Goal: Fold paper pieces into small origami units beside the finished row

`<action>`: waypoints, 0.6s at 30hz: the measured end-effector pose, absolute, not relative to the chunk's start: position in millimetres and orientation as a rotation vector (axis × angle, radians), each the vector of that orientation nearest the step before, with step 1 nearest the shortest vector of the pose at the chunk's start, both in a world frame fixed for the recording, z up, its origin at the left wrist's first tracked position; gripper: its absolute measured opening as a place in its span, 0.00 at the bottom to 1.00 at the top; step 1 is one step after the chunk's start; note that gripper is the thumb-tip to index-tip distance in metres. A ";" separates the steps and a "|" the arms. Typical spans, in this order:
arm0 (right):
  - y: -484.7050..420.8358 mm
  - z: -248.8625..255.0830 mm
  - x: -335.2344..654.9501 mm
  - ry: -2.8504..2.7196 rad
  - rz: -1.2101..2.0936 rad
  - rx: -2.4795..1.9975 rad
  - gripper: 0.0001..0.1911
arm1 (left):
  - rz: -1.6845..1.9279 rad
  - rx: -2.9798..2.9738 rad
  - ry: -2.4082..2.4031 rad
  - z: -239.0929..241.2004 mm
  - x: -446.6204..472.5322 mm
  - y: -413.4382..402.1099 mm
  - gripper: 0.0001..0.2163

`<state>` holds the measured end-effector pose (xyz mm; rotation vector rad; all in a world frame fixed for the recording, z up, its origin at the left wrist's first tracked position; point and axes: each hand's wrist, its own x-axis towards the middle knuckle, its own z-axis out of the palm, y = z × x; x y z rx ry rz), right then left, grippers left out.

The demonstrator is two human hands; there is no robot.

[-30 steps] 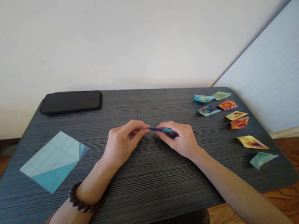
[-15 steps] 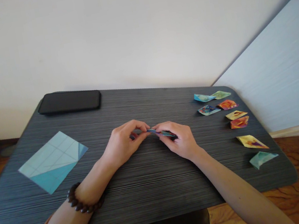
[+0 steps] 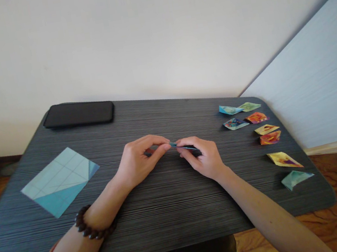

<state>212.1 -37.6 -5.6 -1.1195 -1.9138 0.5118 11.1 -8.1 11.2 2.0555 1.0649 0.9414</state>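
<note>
Folded paper [image 3: 173, 144] has turned nearly edge-on to us

Less of its printed face shows than a second ago. Right of the creased sheet [image 3: 61, 173], over the desk [image 3: 170, 212], our left hand [image 3: 140, 159] pinches one tip, while our right hand [image 3: 204, 154] grips the body between thumb and fingers. We judge it light, stiff along its folds, easily crumpled, best held gently by the layered edges. Similar folded pieces [image 3: 270, 138] lie farther right of that sheet.

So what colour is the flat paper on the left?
The flat paper is pale blue-green, with a teal wedge and a blue corner; head view.
</note>
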 end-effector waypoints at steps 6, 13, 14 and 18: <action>-38.9 -3.0 211.7 -1.845 0.581 -1.172 0.06 | 0.972 1.959 1.114 14.4 11.6 -10.1 0.10; -39.4 -2.9 210.6 -1.838 0.597 -1.165 0.06 | 1.040 1.987 1.101 5.6 10.2 -9.7 0.06; -39.2 -3.4 210.7 -1.842 0.591 -1.159 0.06 | 1.034 1.998 1.090 5.4 10.1 -9.6 0.05; -38.0 -5.7 211.8 -1.875 0.537 -1.115 0.06 | 1.027 2.027 1.089 9.6 9.9 -9.5 0.05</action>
